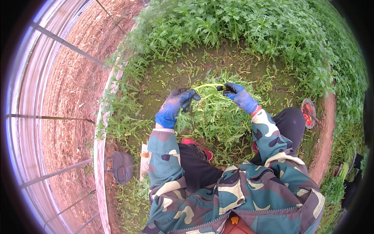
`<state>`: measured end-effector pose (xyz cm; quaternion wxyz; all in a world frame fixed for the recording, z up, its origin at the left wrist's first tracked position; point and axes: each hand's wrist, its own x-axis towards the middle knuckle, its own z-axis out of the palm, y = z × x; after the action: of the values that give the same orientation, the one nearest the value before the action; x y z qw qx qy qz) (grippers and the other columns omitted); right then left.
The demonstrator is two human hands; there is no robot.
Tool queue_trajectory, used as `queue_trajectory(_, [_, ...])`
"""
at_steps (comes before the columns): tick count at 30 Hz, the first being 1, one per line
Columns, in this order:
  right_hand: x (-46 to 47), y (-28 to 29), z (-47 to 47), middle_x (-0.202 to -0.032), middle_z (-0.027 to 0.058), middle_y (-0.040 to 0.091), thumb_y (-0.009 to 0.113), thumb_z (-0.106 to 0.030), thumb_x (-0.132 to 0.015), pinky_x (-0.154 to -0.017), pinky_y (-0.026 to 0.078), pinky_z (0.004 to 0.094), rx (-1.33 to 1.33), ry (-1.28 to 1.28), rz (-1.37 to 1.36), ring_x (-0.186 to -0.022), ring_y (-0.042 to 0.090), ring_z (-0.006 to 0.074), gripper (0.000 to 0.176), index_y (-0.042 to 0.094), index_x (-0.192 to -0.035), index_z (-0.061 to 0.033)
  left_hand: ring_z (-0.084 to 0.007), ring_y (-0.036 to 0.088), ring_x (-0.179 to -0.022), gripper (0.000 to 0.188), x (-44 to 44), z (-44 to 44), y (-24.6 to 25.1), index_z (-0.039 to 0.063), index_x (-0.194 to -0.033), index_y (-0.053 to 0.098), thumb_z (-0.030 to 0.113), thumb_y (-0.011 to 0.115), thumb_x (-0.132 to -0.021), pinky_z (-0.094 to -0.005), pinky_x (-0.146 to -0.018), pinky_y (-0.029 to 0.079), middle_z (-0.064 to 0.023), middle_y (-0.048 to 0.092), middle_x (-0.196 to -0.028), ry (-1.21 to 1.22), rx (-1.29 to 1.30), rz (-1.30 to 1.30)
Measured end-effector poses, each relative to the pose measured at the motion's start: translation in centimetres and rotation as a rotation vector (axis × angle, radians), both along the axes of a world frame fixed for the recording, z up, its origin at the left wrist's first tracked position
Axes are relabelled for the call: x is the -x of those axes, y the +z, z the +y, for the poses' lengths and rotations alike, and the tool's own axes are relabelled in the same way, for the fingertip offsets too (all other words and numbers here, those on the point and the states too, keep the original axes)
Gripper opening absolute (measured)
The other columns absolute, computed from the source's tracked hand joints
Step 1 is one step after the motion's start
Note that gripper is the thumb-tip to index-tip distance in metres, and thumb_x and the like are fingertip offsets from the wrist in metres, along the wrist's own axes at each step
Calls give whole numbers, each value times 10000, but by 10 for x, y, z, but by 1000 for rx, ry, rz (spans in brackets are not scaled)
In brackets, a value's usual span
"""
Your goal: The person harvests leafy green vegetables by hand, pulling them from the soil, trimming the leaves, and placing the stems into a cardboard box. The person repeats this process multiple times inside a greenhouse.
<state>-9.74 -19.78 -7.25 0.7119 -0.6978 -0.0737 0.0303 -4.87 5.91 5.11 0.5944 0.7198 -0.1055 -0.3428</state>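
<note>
Both of my hands wear blue gloves with dark, soiled fingers. A pale green stem (209,85) of a leafy green, which looks like crown daisy, spans the gap between them. My left hand (176,106) grips one end, and leaves (184,120) hang below its fingers. At the other end, my right hand (238,95) pinches the thick part of the stem between thumb and fingers. Right under the hands lies a loose heap of picked greens (225,120), between my knees. Part of the stem inside each glove is hidden.
Standing greens (257,20) grow thickly ahead and to the right, beyond soil (163,73) strewn with stem scraps. A dark bucket (122,168) and a wooden board (144,162) are at my left. Right of my knee is a container with red contents (308,114). Metal poles (68,45) cross the left side.
</note>
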Motion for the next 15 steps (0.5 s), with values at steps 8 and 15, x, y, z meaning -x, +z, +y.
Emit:
queue_trajectory(8, [7,46,22,-1307,80,495,682,-29,-792,-1016,388,299,-285,139,15,-1219,459,171,619,401,-1344,-34,-74,345,-532,314,4,-3,3,20,-903,680,299,536,-919,-227,-519,284,32,395,-563,-28,24,32])
queue_trajectory(15, [7,16,21,-867,19,603,495,-197,-947,-808,449,245,-228,216,193,-834,557,103,297,579,-1148,4,-74,483,-594,300,-2,-1,-9,-11,-1027,604,255,608,-890,-205,-605,396,16,528,-662,203,-100,-37])
